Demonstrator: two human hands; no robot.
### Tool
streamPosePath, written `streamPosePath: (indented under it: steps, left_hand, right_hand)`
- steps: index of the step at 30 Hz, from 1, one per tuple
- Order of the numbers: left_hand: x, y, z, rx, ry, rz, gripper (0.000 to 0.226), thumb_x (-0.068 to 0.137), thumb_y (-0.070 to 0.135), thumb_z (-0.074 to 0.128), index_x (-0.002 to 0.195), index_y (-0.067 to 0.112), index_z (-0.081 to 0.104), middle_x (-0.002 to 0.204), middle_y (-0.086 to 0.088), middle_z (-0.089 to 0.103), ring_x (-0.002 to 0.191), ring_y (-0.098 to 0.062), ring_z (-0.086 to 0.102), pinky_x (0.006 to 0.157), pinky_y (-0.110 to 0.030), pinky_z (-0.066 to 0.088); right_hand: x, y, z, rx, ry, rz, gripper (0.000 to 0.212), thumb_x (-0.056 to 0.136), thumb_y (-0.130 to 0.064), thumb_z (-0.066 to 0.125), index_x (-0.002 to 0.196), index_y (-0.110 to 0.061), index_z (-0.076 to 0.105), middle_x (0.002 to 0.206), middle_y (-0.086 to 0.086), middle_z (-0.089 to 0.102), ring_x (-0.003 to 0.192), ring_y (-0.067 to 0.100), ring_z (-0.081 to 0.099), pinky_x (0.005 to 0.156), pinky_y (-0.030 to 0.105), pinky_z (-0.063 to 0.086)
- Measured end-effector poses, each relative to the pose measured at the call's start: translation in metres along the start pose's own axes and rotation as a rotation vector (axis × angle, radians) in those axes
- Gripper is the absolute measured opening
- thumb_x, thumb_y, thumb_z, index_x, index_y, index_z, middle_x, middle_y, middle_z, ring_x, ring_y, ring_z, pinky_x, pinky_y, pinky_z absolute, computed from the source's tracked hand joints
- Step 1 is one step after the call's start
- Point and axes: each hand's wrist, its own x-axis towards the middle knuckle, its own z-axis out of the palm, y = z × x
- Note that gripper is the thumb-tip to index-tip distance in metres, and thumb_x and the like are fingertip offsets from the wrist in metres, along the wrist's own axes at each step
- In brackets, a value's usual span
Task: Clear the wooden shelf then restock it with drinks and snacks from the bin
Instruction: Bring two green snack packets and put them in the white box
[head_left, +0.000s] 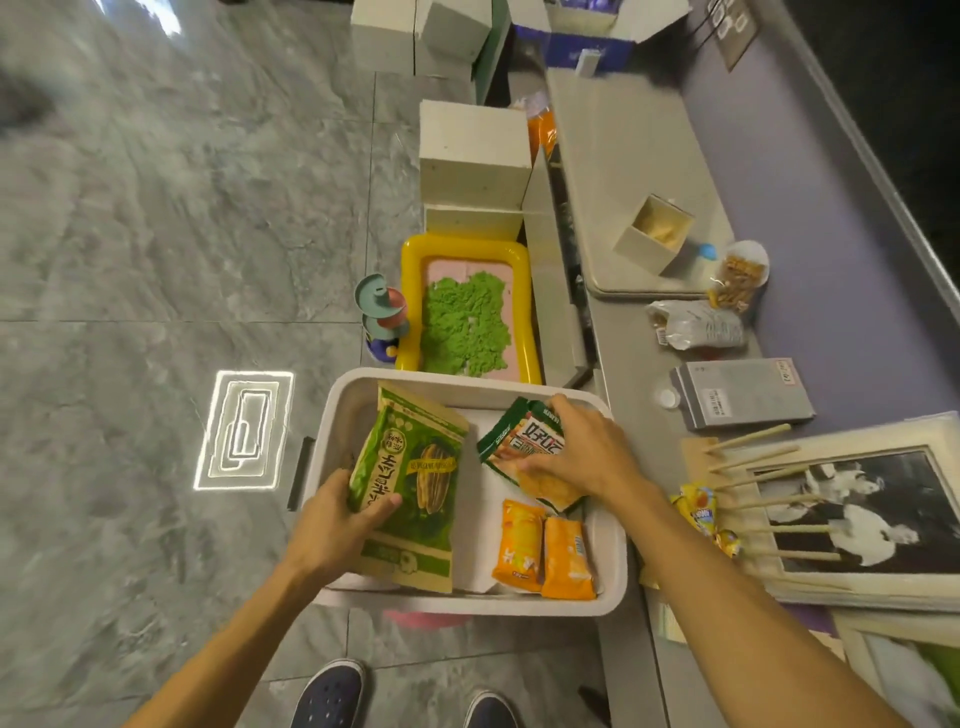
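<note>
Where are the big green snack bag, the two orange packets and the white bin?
Big green snack bag (415, 483), head view, printed front.
Orange packets (566, 558), head view, right packet's face.
White bin (467, 605), head view, near rim.

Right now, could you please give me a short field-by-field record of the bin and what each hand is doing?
bin: white bin on the floor
left hand: left hand grips the green snack bag
right hand: right hand grips the dark green packet
untouched in bin: two orange packets, side by side
</note>
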Motion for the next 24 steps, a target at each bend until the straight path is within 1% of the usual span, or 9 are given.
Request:
streamPosePath:
  steps: [2,6,8,11,14,16,19,22,24]
  left_hand:
    - [-0.013,0.019,-0.017,0.003,-0.011,0.028,0.035,0.089,0.044,0.08,0.109,0.025,0.059,0.102,0.004,0.076,0.082,-0.016,0.078,0.069,-0.038,0.066]
    - [-0.052,0.087,-0.061,-0.031,-0.01,0.125,0.029,0.091,0.039,0.077,0.11,0.025,0.06,0.101,0.003,0.077,0.077,-0.013,0.079,0.064,-0.034,0.066]
    - [-0.076,0.131,-0.088,-0.071,-0.002,0.161,0.032,0.091,0.04,0.078,0.114,0.023,0.062,0.102,0.002,0.078,0.078,-0.016,0.08,0.066,-0.039,0.067]
    - [-0.119,0.203,-0.132,-0.14,-0.002,0.215,0.039,0.089,0.042,0.08,0.119,0.023,0.064,0.105,-0.001,0.079,0.083,-0.02,0.08,0.071,-0.046,0.067]
    - [-0.169,0.277,-0.166,-0.228,-0.012,0.284,0.04,0.089,0.036,0.08,0.122,0.02,0.065,0.107,-0.005,0.079,0.086,-0.024,0.08,0.07,-0.044,0.067]
    - [-0.201,0.323,-0.182,-0.269,-0.006,0.34,0.039,0.087,0.036,0.081,0.119,0.018,0.067,0.106,-0.006,0.08,0.088,-0.025,0.08,0.069,-0.045,0.067]
    - [-0.243,0.384,-0.199,-0.296,-0.032,0.42,0.037,0.087,0.039,0.082,0.117,0.022,0.067,0.104,-0.002,0.08,0.089,-0.026,0.08,0.073,-0.052,0.066]
    - [-0.274,0.429,-0.208,-0.31,-0.095,0.519,0.051,0.081,0.05,0.087,0.12,0.023,0.067,0.108,-0.004,0.08,0.092,-0.029,0.08,0.079,-0.059,0.064]
    - [-0.29,0.455,-0.208,-0.308,-0.137,0.603,0.059,0.075,0.054,0.088,0.121,0.023,0.067,0.108,-0.002,0.08,0.094,-0.028,0.08,0.082,-0.059,0.064]
  right_hand:
    - [-0.013,-0.009,-0.027,0.036,0.035,0.006,0.08,0.065,-0.081,0.081,0.118,-0.028,0.053,0.115,-0.002,0.07,0.102,0.022,0.069,0.08,0.043,0.06]
    - [-0.052,-0.034,-0.101,0.219,0.14,0.054,0.085,0.056,-0.089,0.077,0.113,-0.03,0.057,0.104,-0.004,0.074,0.091,0.02,0.07,0.076,0.043,0.061]
    - [-0.078,-0.049,-0.149,0.351,0.216,0.095,0.08,0.055,-0.085,0.083,0.106,-0.029,0.058,0.097,-0.006,0.074,0.085,0.017,0.071,0.073,0.043,0.061]
    - [-0.123,-0.068,-0.227,0.583,0.319,0.163,0.081,0.053,-0.08,0.09,0.11,-0.027,0.065,0.095,-0.009,0.077,0.086,0.009,0.073,0.077,0.044,0.064]
    - [-0.176,-0.092,-0.306,0.746,0.402,0.189,0.075,0.058,-0.079,0.088,0.109,-0.029,0.066,0.098,-0.009,0.077,0.09,0.009,0.074,0.079,0.041,0.066]
    - [-0.212,-0.105,-0.355,0.801,0.457,0.197,0.059,0.066,-0.067,0.089,0.105,-0.029,0.065,0.097,-0.01,0.076,0.09,0.009,0.074,0.077,0.037,0.065]
    - [-0.26,-0.116,-0.41,0.846,0.548,0.228,0.056,0.067,-0.064,0.09,0.102,-0.025,0.071,0.093,-0.008,0.078,0.084,0.01,0.076,0.075,0.041,0.067]
    - [-0.302,-0.122,-0.446,0.931,0.6,0.261,0.05,0.071,-0.056,0.094,0.1,-0.021,0.074,0.088,-0.006,0.081,0.077,0.011,0.079,0.072,0.042,0.068]
    - [-0.328,-0.126,-0.461,0.975,0.654,0.281,0.048,0.072,-0.055,0.094,0.101,-0.022,0.075,0.09,-0.005,0.082,0.078,0.012,0.08,0.073,0.044,0.068]
